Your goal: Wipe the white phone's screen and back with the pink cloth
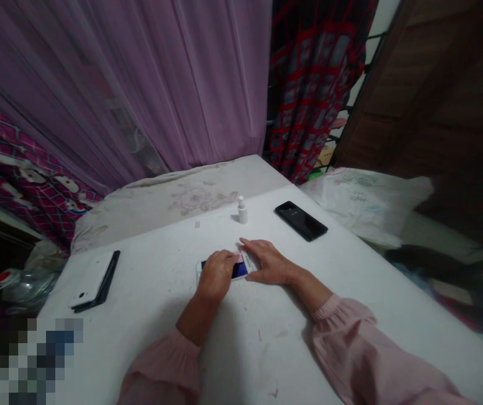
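Note:
A white phone (pixel 240 271) lies flat on the white table (pixel 148 326), its dark blue screen up. My left hand (pixel 217 274) rests over its left and middle part, fingers pressed together on a small pink piece (pixel 238 257) that lies against the screen. At the phone's right end is my right hand (pixel 269 263), thumb and fingers spread around that edge and touching it. Just beyond the hands a small white bottle (pixel 242 211) stands upright.
A black phone (pixel 301 220) lies at the right. Two stacked phones (pixel 93 281), white over dark, lie at the left. A tiny pale piece (pixel 197 224) sits left of the bottle. Purple curtains (pixel 182 84) hang behind the table, and a plastic bag (pixel 359 202) is beyond its right edge.

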{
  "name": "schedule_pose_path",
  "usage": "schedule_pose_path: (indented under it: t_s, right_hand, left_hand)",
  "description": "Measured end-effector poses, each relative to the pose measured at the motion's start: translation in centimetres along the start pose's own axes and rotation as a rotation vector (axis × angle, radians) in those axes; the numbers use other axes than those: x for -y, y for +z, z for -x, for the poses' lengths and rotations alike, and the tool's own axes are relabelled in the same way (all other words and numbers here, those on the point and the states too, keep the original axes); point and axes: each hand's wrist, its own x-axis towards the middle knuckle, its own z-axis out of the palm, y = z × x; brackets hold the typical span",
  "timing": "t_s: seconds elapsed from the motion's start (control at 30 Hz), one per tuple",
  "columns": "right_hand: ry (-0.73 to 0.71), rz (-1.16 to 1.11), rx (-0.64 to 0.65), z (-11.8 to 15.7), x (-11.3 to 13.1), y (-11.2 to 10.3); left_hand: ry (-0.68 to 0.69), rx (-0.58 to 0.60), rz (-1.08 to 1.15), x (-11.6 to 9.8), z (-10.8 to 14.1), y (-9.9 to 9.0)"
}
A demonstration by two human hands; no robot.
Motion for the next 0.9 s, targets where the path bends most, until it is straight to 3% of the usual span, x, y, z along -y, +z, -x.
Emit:
schedule_pose_path:
  t_s: [0.2,0.53,0.8,0.9]
  right_hand:
    - [0.001,-0.004,-0.001,0.0,-0.2,0.1]
    - [0.037,0.009,0.003,-0.2,0.0,0.1]
    - [-0.006,-0.005,0.004,0.0,-0.2,0.1]
    - [0.000,-0.006,0.007,0.0,-0.1,0.0]
  left_hand:
    - [0.101,0.004,0.079,-0.5,1.5,0.4]
    - [0.016,0.000,0.019,0.0,-1.3,0.0]
    - [0.121,-0.033,0.117,-0.6,1.6,0.6]
    - [0.132,-0.015,0.122,-0.3,1.4,0.5]
